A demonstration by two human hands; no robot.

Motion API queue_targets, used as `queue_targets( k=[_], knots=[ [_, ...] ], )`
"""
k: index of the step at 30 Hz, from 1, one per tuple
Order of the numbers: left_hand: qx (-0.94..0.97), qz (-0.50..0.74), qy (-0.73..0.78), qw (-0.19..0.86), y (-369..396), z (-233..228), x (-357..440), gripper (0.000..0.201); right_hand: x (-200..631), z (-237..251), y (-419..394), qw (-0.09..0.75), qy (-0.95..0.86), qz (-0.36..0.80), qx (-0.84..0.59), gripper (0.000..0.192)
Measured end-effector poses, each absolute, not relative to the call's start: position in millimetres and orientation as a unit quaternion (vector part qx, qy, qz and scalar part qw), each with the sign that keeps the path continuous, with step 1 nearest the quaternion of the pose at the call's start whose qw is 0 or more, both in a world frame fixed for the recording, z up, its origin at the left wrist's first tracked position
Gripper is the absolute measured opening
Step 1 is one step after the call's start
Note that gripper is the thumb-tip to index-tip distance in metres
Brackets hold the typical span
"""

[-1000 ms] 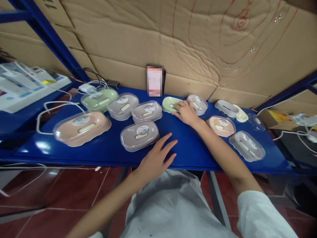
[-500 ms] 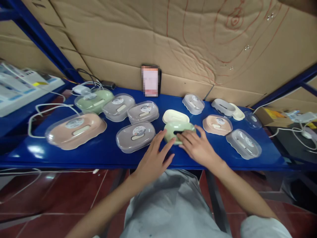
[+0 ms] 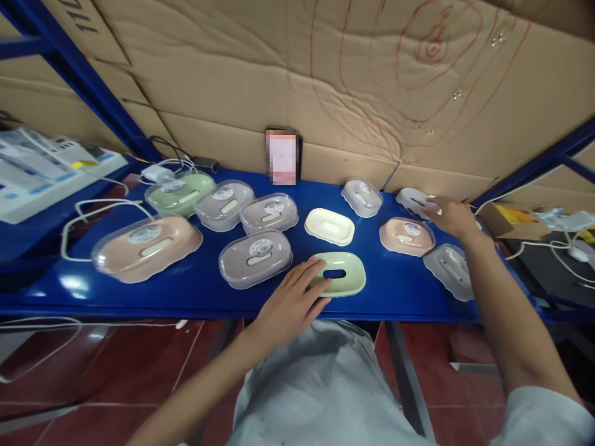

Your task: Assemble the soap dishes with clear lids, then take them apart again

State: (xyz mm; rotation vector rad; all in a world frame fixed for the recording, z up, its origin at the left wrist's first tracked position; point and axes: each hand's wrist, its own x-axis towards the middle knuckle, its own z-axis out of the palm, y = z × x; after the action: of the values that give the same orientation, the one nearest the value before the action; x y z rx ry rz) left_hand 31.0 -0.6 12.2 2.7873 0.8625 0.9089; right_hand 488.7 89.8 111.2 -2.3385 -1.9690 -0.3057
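At the blue shelf's front edge point(image 3: 186, 294), an oval green plastic tray point(image 3: 341, 274) is touched by the flat, unclenched left hand point(image 3: 290, 303); a nudge could tip it off. Near the right back corner, a grey plastic tray point(image 3: 413, 199) is reached by the right hand point(image 3: 450, 217), grip unclear.

Black marker digits that look like "110" stand on the cardboard sheet point(image 3: 69, 25) at the upper left corner (cut off by the frame edge); round stickers on the soap box lids point(image 3: 260, 248) carry print too small to read
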Motion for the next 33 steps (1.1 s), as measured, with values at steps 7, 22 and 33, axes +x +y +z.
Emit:
queue_targets(
  k=[7, 22, 33],
  knots=[
    [0.918, 0.285, 0.268, 0.065, 1, 12, 30, 0.030, 479, 112, 84, 0.031, -0.635, -0.109, -0.764, 0.041],
    [0.855, 0.439, 0.267, 0.072, -7, 22, 25, 0.031, 314, 61, 58, 0.168, -0.846, -0.058, -0.504, 0.036],
    [0.833, 0.398, 0.384, 0.028, 35, 50, 50, 0.025, 320, 40, 4, 0.137, -0.872, -0.025, -0.469, 0.036]
  ],
)
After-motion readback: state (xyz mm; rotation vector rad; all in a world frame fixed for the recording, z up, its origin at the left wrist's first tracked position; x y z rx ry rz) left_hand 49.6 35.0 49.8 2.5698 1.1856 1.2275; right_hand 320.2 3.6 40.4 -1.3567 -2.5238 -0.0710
